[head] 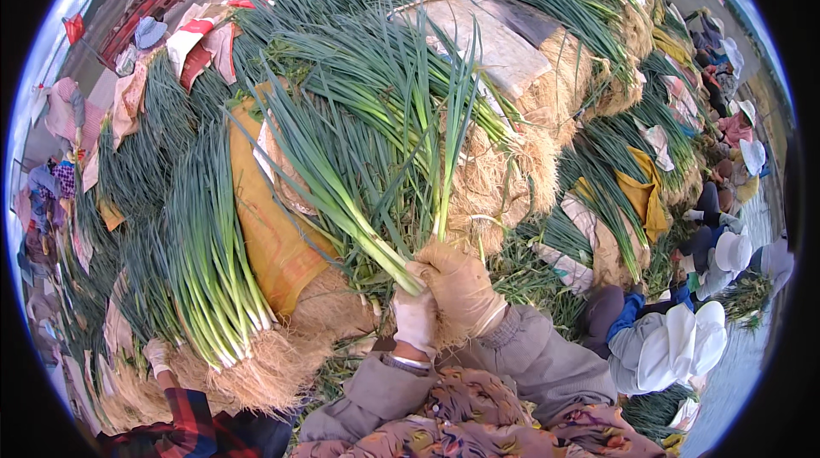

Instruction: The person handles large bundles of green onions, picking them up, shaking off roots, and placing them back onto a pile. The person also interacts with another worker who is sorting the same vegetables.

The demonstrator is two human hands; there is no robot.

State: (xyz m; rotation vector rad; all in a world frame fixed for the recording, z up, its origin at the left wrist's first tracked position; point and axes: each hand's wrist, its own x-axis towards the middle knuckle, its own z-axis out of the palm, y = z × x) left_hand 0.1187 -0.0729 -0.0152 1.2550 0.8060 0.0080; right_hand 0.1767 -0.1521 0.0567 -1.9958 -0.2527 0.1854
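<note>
My left hand (413,322), in a pale glove, grips the white lower ends of a few green onions (359,231) whose leaves lean up and to the left. Pressed against it, my right hand (462,288) in a tan work glove closes around thinner green onion stalks (446,186) that stand nearly upright. The roots are partly hidden by the gloves. Just beyond my hands lies a pile of green onions (410,93) with a thick mat of tan roots (493,189) at its right. Cut or loose leaves (525,279) litter the ground beside my right hand.
A neat green onion bundle (218,253) lies left, beside a yellow woven sack (275,215). A flattened sheet (487,35) covers part of the far pile. A co-worker's gloved hand (157,355) touches roots at lower left. Several people sit along the right, one in a white hat (688,336).
</note>
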